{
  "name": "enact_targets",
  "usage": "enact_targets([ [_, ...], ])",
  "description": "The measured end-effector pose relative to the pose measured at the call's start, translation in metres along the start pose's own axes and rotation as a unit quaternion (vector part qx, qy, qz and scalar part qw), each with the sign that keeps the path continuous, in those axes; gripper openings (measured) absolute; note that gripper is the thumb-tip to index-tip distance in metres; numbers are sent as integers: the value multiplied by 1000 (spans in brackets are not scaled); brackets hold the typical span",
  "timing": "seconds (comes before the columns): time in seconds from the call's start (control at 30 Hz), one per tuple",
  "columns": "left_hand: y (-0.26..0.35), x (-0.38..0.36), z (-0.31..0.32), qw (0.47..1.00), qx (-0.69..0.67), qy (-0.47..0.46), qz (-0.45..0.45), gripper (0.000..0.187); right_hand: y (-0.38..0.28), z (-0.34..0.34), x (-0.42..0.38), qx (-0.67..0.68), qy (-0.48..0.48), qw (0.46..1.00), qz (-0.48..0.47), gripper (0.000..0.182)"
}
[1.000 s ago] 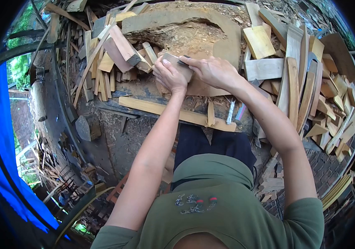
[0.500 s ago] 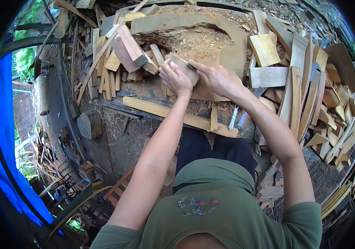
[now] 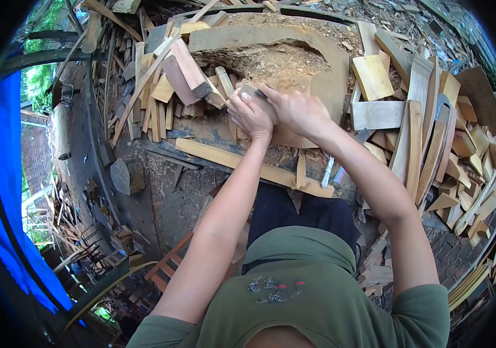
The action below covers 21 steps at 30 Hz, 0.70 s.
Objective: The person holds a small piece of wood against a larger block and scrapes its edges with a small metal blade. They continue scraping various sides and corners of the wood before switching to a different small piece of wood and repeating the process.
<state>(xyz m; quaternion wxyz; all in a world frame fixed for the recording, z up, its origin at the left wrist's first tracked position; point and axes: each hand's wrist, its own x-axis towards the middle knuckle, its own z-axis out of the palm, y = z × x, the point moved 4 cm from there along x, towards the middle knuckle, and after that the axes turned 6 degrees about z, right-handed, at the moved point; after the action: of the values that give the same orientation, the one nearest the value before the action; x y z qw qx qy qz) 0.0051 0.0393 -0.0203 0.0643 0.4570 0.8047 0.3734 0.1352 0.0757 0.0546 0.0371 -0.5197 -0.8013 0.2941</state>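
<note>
My left hand (image 3: 252, 118) is wrapped round a short wooden block (image 3: 265, 107), with the thumb lying along its near side. Over the block's right part, my right hand (image 3: 301, 113) is closed, its fingers bent against the wood. A dark edge shows by the right fingertips, too small to name. Both hands are above a large worn wooden slab (image 3: 330, 87) with a hollowed, crumbly middle. Closer to my body lies a long flat wooden strip (image 3: 230, 159).
Left of the slab, offcuts and a pinkish wood beam (image 3: 188, 71) are heaped. A pale block (image 3: 378, 115), curved wooden pieces (image 3: 414, 145) and more scraps crowd the right side. Near my lap is a white twisted stick-like thing (image 3: 327, 172).
My right hand has slid left along the block and its fingers, stretched out before, are now more bent. My left hand keeps its hold. The whole view has shifted slightly.
</note>
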Motion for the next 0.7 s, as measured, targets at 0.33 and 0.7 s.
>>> enact_targets([
  [0.33, 1, 0, -1, 1000, 11, 2, 5, 32, 2, 5, -7, -32, 31, 999, -1, 46],
  [0.7, 4, 5, -6, 997, -3, -43, 67, 29, 28, -3, -57, -42, 124, 991, 17, 49],
])
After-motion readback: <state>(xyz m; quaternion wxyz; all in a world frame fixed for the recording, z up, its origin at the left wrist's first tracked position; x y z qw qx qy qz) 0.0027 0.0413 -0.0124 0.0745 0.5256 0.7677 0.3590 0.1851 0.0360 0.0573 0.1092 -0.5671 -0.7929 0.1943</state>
